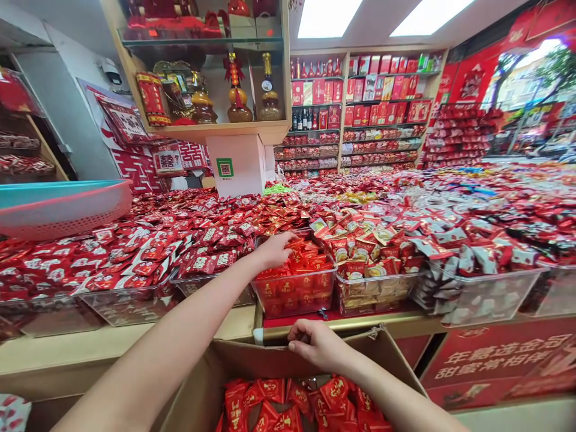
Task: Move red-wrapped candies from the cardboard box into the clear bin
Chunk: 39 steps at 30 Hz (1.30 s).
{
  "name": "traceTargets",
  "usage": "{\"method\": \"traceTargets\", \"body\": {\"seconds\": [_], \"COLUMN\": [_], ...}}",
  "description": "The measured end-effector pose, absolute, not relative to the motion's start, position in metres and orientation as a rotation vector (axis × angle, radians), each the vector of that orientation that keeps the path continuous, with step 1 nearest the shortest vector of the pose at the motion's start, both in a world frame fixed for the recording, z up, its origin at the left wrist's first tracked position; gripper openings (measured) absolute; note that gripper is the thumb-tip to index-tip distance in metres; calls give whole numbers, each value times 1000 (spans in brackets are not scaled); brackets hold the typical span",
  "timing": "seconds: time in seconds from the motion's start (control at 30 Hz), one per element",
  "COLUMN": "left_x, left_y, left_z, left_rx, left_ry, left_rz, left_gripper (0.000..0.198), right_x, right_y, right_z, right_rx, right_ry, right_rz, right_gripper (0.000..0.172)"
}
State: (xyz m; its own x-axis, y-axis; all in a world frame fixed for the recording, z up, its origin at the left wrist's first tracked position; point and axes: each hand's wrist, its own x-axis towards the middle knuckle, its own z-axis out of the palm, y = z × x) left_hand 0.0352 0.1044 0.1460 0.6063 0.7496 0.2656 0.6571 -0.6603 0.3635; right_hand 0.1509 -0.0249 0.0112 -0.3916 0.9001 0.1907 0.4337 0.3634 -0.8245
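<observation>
My left hand (275, 251) reaches over a clear plastic bin (294, 300). Its fingers are stretched out and touch the red wrapped candies (310, 258) heaped inside; the fingertips are partly hidden among them. Closer to me, my right hand (320, 347) is at the far rim of an open cardboard box (252, 354), with curled fingers and the thumb against the edge. Red candy packets (274, 414) with gold print lie in this box, below my right hand.
Bins of durian-labelled packets (360, 252), white-and-red packets (490, 258) and dark red packets (216, 258) flank the candy bin. A pink basket (67, 210) sits at left. Overhead juts a display cabinet (189, 129), above a white post (238, 174). Stocked shelves (344, 108) line the back.
</observation>
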Motion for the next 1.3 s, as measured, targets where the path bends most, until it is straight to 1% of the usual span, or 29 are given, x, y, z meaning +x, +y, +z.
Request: {"method": "traceTargets", "body": {"seconds": [0.13, 0.47, 0.7, 1.07, 1.23, 1.3], "left_x": [43, 57, 59, 60, 65, 68], "left_y": [103, 97, 97, 100, 100, 100], "left_z": [148, 148, 158, 159, 160, 160], "left_rx": [2687, 2798, 2850, 2897, 2914, 2926], "left_ry": [1179, 1169, 1249, 1201, 1157, 1133], "left_rz": [361, -11, -21, -103, -46, -23], "left_gripper": [30, 33, 36, 24, 33, 33], "right_x": [152, 154, 154, 154, 155, 155], "right_y": [-24, -23, -23, -22, -22, -22], "right_z": [12, 17, 13, 13, 13, 13], "right_rx": [-1138, -1134, -1132, -1153, -1143, -1151], "right_ry": [-2001, -2010, -2018, -2024, -2039, -2041], "right_rz": [892, 883, 854, 842, 832, 832], "right_gripper": [10, 9, 10, 11, 11, 11]}}
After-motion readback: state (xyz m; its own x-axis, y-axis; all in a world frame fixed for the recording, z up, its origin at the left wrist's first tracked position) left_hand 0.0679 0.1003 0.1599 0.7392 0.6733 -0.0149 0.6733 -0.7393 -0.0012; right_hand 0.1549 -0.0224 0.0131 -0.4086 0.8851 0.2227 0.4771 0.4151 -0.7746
